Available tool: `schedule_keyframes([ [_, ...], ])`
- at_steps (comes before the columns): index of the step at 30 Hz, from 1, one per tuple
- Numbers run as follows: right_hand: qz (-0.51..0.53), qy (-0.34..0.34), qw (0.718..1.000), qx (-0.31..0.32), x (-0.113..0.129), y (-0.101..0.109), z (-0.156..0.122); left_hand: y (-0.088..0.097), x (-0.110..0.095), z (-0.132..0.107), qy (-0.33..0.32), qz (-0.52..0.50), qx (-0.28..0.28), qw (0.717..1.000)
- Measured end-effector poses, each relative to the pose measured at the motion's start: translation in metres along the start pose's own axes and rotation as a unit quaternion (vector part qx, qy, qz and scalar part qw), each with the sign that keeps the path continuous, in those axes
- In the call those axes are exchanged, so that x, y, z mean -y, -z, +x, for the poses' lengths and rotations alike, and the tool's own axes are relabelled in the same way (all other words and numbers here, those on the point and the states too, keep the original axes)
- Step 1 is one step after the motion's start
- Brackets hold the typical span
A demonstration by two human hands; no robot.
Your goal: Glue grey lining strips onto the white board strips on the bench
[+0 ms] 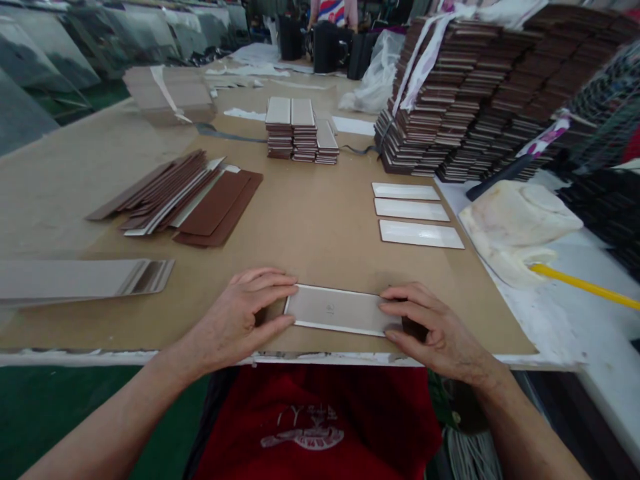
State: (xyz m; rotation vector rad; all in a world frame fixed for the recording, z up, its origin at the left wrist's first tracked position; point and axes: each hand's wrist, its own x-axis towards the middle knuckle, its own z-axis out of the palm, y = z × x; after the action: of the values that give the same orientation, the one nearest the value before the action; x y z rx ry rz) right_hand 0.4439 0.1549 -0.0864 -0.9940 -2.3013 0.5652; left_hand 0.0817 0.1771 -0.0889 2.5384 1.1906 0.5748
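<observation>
A flat beige rectangular card (336, 310) with pale edges lies near the front edge of the brown table (310, 220). My left hand (245, 310) grips its left end, thumb below and fingers curled over the top edge. Its right end is pinched the same way by my right hand (425, 323). Both hands rest on the table top.
Fanned brown sheets (200, 197) and grey sheets (85, 277) lie at left. Three white strips (413, 210) sit at right, small stacks (300, 130) in the middle, and a big bound stack (475, 93) at far right. A cloth (515, 227), a yellow rod (585, 287) and a person (333, 10) at the back are also here.
</observation>
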Motion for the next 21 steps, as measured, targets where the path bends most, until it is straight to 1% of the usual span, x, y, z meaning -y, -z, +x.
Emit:
schedule_keyframes([
  [8,-0.031,0.006,0.999,0.015,0.0044,0.0013,0.001,-0.0024,0.0024,-0.001,-0.003,0.009,0.0,1.0],
  [13,-0.042,0.0,0.999,0.029,0.005,0.0016,0.0029,-0.0015,-0.0002,0.0,-0.001,0.004,-0.003,1.0],
  [17,-0.061,0.0,0.998,0.035,0.0067,0.0022,0.0023,-0.0004,-0.0022,0.0014,-0.002,0.003,-0.005,1.0],
  [21,-0.074,0.009,0.997,0.034,0.0072,0.0009,0.0011,-0.0017,0.0004,0.0004,-0.003,0.007,-0.002,1.0],
])
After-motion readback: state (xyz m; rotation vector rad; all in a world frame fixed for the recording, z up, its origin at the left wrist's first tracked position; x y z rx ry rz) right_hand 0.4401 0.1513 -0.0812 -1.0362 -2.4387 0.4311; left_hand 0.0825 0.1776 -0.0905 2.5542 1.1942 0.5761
